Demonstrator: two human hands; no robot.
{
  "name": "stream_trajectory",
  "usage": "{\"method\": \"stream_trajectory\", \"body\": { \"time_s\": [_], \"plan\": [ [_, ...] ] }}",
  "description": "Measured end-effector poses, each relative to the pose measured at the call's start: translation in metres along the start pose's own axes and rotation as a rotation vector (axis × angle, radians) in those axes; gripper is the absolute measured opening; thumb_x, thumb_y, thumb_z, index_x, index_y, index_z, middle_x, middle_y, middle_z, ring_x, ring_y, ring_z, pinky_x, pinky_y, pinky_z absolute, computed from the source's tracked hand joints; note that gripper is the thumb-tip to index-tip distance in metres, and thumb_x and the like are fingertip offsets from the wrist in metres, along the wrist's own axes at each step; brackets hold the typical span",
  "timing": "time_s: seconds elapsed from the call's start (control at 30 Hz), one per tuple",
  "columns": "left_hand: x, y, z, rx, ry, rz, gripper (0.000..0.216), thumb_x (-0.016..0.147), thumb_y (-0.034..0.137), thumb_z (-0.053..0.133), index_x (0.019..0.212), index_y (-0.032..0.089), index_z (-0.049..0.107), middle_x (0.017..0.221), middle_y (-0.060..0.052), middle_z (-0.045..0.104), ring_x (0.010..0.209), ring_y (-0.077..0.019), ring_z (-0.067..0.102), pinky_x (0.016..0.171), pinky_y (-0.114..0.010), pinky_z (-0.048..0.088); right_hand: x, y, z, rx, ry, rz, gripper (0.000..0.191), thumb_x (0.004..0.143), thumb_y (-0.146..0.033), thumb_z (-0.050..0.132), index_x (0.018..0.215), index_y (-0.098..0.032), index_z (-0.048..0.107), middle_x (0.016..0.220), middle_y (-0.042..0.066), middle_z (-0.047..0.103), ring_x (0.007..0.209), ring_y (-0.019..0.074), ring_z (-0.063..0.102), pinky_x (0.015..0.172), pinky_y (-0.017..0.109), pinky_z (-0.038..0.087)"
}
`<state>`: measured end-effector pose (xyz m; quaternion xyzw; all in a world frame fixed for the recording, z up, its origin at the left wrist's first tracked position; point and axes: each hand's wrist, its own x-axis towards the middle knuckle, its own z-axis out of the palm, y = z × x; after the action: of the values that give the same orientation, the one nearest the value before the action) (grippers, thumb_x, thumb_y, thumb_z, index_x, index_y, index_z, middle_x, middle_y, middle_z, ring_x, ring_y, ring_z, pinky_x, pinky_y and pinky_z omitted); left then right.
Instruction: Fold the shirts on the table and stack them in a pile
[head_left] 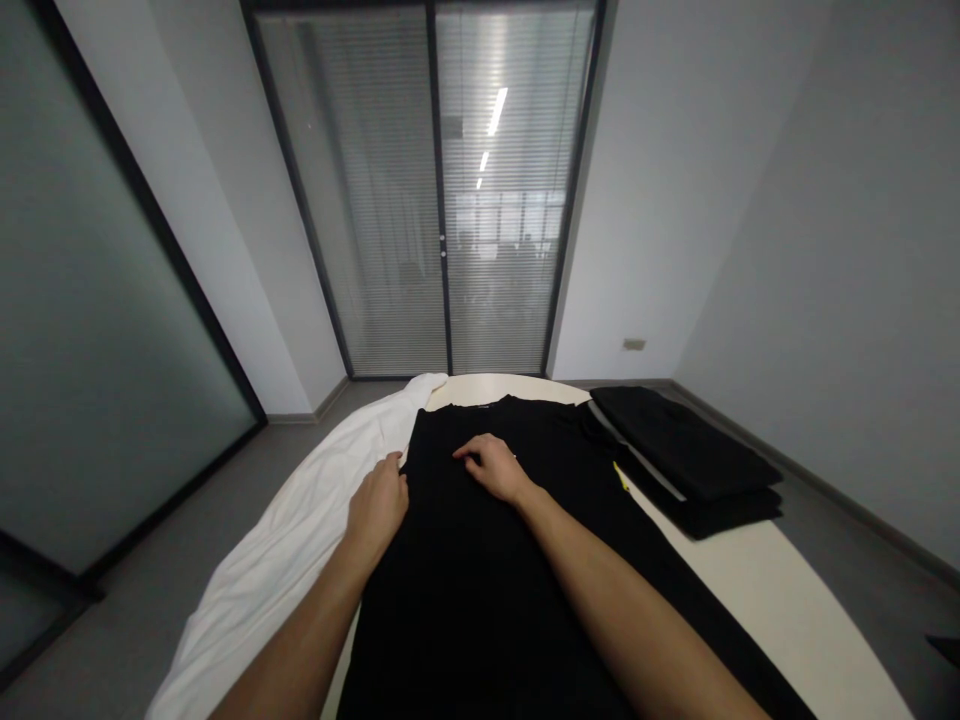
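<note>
A black T-shirt (480, 580) lies spread out on the table, its neckline toward the far end. At its left edge, near the sleeve, my left hand (379, 502) has its fingers closed on the fabric; the fingertips are partly hidden. My right hand (493, 466) is over the upper chest of the shirt, palm down, fingers apart and index finger pointing left, with nothing held. White cloth (300, 530) lies in loose folds along the table's left side, beside my left hand.
A stack of folded dark garments (682, 450), with a light grey layer in it, sits at the table's right edge. A small yellow item (621, 476) lies beside the shirt. The pale table (780, 590) has a curved edge. Glass doors with blinds (495, 300) stand beyond.
</note>
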<state>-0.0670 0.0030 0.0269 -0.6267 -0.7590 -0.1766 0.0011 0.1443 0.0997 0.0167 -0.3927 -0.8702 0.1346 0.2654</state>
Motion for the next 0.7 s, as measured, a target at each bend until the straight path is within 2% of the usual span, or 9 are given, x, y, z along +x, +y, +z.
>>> {"method": "stream_trajectory", "body": {
  "time_s": [0.13,0.27,0.37,0.53,0.7],
  "plan": [
    [0.001,-0.004,-0.003,0.001,-0.047,-0.037,0.038,0.094,0.024,0.047,0.132,0.016,0.049,0.115,-0.013,0.069,0.101,-0.0269,0.069,0.083,-0.035,0.05,-0.001,-0.004,-0.007,-0.063,0.038,0.163,0.028,0.088,-0.019,0.049,0.099,-0.025,0.075,0.104,0.001,0.073,0.1,0.0199,0.062,0.094,0.031,0.044],
    [0.001,0.0,-0.006,-0.003,-0.061,-0.085,0.036,0.095,0.034,0.047,0.126,0.018,0.055,0.115,-0.014,0.07,0.101,-0.0284,0.069,0.08,-0.036,0.051,-0.004,-0.008,-0.009,-0.139,-0.037,0.168,0.026,0.09,-0.024,0.049,0.097,-0.026,0.074,0.101,0.003,0.071,0.099,0.0209,0.06,0.091,0.033,0.042],
    [0.0,0.003,-0.008,0.012,-0.08,-0.106,0.036,0.097,0.04,0.042,0.117,0.019,0.063,0.111,-0.013,0.072,0.098,-0.0298,0.07,0.077,-0.036,0.051,-0.005,-0.008,-0.008,-0.159,-0.036,0.155,0.027,0.095,-0.03,0.047,0.107,-0.025,0.07,0.107,0.005,0.069,0.102,0.0215,0.058,0.091,0.034,0.04],
    [-0.002,0.005,-0.01,0.063,-0.092,-0.039,0.031,0.097,0.033,0.043,0.11,0.018,0.067,0.107,-0.013,0.071,0.096,-0.028,0.07,0.075,-0.034,0.05,0.005,-0.005,-0.002,-0.108,-0.008,0.119,0.03,0.098,-0.033,0.046,0.123,-0.025,0.061,0.115,0.005,0.067,0.108,0.0214,0.055,0.093,0.034,0.04],
    [-0.003,0.007,-0.011,0.088,-0.064,-0.004,0.024,0.097,0.026,0.044,0.108,0.018,0.064,0.105,-0.011,0.07,0.096,-0.0258,0.069,0.074,-0.032,0.049,0.035,-0.005,0.008,-0.013,0.005,0.127,0.036,0.098,-0.034,0.047,0.132,-0.025,0.054,0.117,0.005,0.067,0.112,0.0206,0.055,0.096,0.034,0.04]
  ]
}}
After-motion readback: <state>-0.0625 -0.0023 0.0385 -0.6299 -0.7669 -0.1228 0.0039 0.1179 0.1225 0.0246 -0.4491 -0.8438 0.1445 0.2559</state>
